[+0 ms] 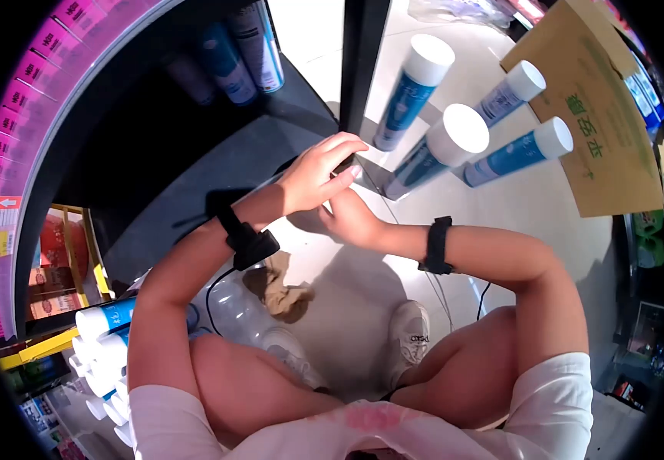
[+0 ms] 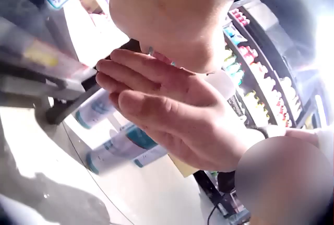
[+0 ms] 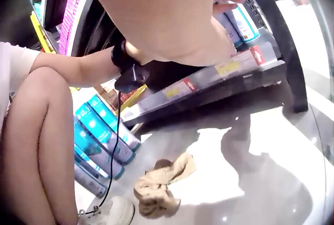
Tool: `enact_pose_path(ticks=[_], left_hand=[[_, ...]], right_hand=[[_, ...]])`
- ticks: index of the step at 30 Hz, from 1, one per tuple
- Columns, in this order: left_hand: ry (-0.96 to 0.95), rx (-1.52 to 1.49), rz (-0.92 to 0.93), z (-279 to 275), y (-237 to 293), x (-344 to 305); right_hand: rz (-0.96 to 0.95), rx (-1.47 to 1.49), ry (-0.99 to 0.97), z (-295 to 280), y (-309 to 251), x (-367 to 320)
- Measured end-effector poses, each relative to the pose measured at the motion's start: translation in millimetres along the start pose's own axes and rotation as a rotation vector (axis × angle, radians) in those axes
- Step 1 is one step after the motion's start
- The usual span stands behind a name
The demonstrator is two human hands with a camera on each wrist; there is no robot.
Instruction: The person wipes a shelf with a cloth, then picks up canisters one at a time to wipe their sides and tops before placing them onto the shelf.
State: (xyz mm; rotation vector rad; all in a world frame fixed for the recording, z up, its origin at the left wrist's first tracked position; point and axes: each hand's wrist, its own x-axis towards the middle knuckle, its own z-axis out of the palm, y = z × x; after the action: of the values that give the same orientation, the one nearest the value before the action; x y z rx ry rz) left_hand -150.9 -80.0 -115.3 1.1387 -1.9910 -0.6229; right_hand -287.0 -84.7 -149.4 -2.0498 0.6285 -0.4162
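Note:
My left hand [image 1: 313, 180] is over the front edge of a dark shelf [image 1: 232, 146], fingers loosely extended and nothing in its grasp. Close beneath it, overlapping it in the head view, is my right hand [image 1: 353, 218]. In the left wrist view the right hand [image 2: 167, 99] shows straight fingers held together and a thumb alongside, holding nothing. Tall blue-and-white cans [image 1: 401, 115] with white caps stand on the floor just right of both hands. Farther back on the shelf are a blue can [image 1: 228, 73] and a paler can [image 1: 259, 46].
A black post [image 1: 362, 61] rises between shelf and floor cans. Behind those stands an open cardboard box [image 1: 585, 115]. A crumpled tan cloth [image 1: 286, 295] lies near my shoes, beside clear plastic [image 1: 232, 307]. More white-capped cans [image 1: 105, 360] are piled at lower left.

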Motion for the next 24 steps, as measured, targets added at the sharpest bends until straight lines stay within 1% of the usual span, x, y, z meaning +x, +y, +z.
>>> enact_pose_path(ticks=[1, 2, 4, 6, 8, 9, 10, 11, 12, 13, 14, 15, 16, 18, 19, 20, 22, 23, 24], left_hand=[[-0.003, -0.029, -0.018, 10, -1, 3], [-0.005, -0.059, -0.039, 20, -3, 6], [0.030, -0.053, -0.022, 37, -13, 17], [0.105, -0.132, -0.184, 56, -22, 28], [0.144, -0.153, -0.384, 75, -36, 42], [0.140, -0.157, -0.381, 88, -43, 49], [0.229, -0.140, -0.446, 102, -50, 55], [0.319, -0.123, -0.512, 109, -51, 63], [0.364, 0.006, -0.423, 113, -54, 72], [0.381, 0.023, -0.537, 116, -56, 83], [0.398, 0.041, -0.650, 117, -60, 95], [0.355, 0.067, -0.747, 116, -64, 107], [0.425, -0.006, -0.733, 118, -66, 115], [0.607, -0.017, -0.628, 119, -71, 133], [0.671, -0.109, -0.522, 117, -77, 140], [0.768, -0.155, -0.479, 119, -80, 149], [0.746, -0.414, -0.415, 112, -67, 158], [0.778, -0.411, -0.465, 109, -54, 160], [0.747, -0.295, -0.472, 106, -47, 158]], right_hand=[[0.098, -0.070, -0.067, -6, 4, -13], [0.109, -0.075, -0.066, -12, 14, -28], [0.130, -0.050, 0.039, -25, 40, -58], [0.455, -0.002, -0.026, -46, 59, -84], [0.731, 0.105, 0.043, -61, 106, -108], [0.882, 0.288, 0.112, -76, 98, -114], [0.885, 0.286, 0.115, -85, 101, -117], [0.784, 0.228, 0.162, -95, 104, -116], [0.682, 0.169, 0.206, -103, 106, -115], [0.684, 0.165, 0.207, -109, 109, -111], [0.478, 0.127, 0.217, -113, 103, -102], [0.266, 0.089, 0.224, -117, 99, -93], [0.254, 0.086, 0.224, -119, 97, -82], [0.087, 0.248, 0.194, -122, 93, -61], [0.096, 0.247, 0.272, -121, 96, -54], [0.075, 0.250, 0.272, -123, 96, -49], [0.101, 0.353, 0.156, -131, 96, -43], [0.139, 0.303, 0.149, -131, 99, -44], [0.123, 0.303, 0.142, -134, 96, -45]])
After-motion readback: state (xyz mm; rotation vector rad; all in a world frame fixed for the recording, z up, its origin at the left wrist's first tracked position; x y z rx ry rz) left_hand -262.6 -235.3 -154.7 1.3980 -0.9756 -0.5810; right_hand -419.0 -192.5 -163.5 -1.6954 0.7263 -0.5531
